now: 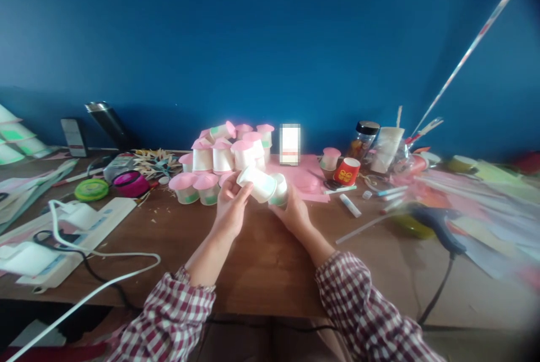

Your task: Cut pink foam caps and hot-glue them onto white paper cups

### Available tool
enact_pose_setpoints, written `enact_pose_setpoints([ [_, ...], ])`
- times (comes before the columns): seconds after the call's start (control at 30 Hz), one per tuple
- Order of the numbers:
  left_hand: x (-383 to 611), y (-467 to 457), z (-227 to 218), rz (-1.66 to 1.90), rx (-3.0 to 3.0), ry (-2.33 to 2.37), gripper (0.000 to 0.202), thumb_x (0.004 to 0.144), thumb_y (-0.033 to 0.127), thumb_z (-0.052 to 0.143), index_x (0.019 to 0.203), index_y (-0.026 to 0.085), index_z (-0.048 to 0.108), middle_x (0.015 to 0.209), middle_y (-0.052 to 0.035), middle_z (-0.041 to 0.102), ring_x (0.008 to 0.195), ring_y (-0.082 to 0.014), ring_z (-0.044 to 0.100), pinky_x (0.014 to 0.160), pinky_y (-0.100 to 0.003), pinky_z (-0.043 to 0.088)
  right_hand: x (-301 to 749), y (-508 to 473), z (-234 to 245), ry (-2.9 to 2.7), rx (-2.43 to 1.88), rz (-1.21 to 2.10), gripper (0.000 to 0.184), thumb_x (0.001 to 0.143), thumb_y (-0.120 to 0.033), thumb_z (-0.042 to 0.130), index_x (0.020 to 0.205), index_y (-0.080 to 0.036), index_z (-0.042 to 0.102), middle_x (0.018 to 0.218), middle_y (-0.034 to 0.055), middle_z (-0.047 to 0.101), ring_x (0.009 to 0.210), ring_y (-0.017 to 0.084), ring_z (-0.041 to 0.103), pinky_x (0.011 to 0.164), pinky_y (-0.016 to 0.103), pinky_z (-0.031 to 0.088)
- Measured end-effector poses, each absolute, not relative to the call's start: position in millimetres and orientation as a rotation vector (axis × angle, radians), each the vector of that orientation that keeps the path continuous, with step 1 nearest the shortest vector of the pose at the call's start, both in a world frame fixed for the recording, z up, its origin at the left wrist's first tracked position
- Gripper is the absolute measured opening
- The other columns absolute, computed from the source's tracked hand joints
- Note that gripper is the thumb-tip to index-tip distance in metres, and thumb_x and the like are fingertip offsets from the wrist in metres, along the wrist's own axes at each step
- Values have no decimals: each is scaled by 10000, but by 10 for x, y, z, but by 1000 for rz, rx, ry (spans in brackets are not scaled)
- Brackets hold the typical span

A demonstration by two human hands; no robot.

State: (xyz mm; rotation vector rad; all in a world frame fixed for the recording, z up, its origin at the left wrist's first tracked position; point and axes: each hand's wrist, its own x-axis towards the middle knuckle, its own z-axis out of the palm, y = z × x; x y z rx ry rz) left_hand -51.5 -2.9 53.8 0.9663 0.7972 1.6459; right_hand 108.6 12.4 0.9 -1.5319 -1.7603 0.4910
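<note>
Yellow emblem [346, 174] on the red cup [347, 171], too small to read.

Craft workspace, home or workshop unclear: brown tabletop [261, 266] against blue wall [270, 41], crowded with pink-topped paper cups [223, 157], pink paper sheets [310, 173], heap of pale sticks [156, 164], corded glue gun [441, 228] at right, power strip [115, 217] with 2 white plugs [78, 214] at left.

The sleeves [358, 297] are maroon-and-white checked; loose and wrinkled; the left cuff [201, 296] gathered.
</note>
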Motion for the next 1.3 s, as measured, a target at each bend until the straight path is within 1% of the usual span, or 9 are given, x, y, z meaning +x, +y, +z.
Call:
enact_pose_setpoints([
  [0.13, -548, -27, 507, 1627, 941, 746, 441, 703, 289, 725, 1113, 230, 574, 1085, -63, 642, 1018, -215, 599, 768, -300, 489, 1090, 94, 43, -1761, -1553, 509, 903, 659, -399, 720, 1409, -184, 265, 1348, 167, 477, 1168, 341, 515, 919, 491, 445],
  [0.33, -660, -47, 467, 1636, 935, 742, 407, 749, 295, 681, 1139, 242, 577, 1122, -66, 627, 1033, -223, 585, 716, -274, 488, 1074, 119, -12, -1723, -1514, 514, 902, 667, -317, 696, 1421, -174, 221, 1393, 167, 426, 1222, 336, 464, 948, 489, 423],
  [0.5, -697, -65, 389, 1615, 839, 688, 342, 775, 350, 644, 1081, 202, 610, 1141, -81, 631, 1038, -239, 588, 765, -311, 504, 1123, 143, -12, -1561, -1495, 551, 899, 647, -381, 707, 1402, -216, 248, 1264, 134, 541, 1127, 320, 534, 882, 471, 460],
  [0.63, -679, -62, 319, 1491, 658, 644, 308, 760, 348, 651, 1020, 185, 631, 1016, -64, 673, 920, -217, 625, 765, -332, 513, 1171, 195, 77, -1470, -1489, 505, 835, 660, -366, 686, 1376, -214, 284, 1209, 127, 568, 1091, 308, 548, 851, 447, 473],
  [0.83, -661, -116, 273, 1397, 503, 614, 222, 755, 292, 640, 936, 163, 631, 853, -24, 676, 767, -167, 627, 660, -275, 507, 1015, 421, 180, -1546, -1497, 401, 834, 663, -315, 678, 1379, -184, 270, 1277, 155, 509, 1174, 315, 487, 934, 469, 418],
  [1.07, -695, -155, 258, 1351, 492, 529, 225, 777, 307, 629, 944, 158, 645, 951, -53, 690, 827, -180, 643, 677, -273, 518, 914, 556, 96, -1625, -1568, 434, 864, 648, -306, 687, 1387, -144, 269, 1301, 187, 472, 1225, 337, 435, 971, 491, 386],
  [1.17, -690, -146, 238, 1332, 497, 564, 226, 782, 317, 625, 947, 163, 643, 918, -48, 695, 811, -189, 649, 669, -288, 520, 973, 422, 126, -1542, -1586, 403, 744, 701, -348, 651, 1348, -137, 349, 1309, 201, 464, 1230, 354, 423, 978, 528, 365],
  [1.23, -667, -129, 234, 1305, 513, 588, 231, 783, 333, 629, 947, 171, 642, 879, -34, 695, 786, -185, 650, 662, -291, 518, 1010, 284, 176, -1504, -1496, 439, 581, 782, -394, 573, 1281, -133, 431, 1251, 194, 521, 1163, 331, 489, 936, 513, 409],
  [1.3, -623, -97, 246, 1262, 537, 600, 240, 783, 349, 634, 953, 180, 646, 863, -23, 694, 772, -179, 650, 655, -288, 516, 1034, 149, 232, -1497, -1340, 590, 461, 850, -453, 486, 1193, -147, 509, 1151, 154, 599, 1054, 281, 569, 879, 456, 466],
])
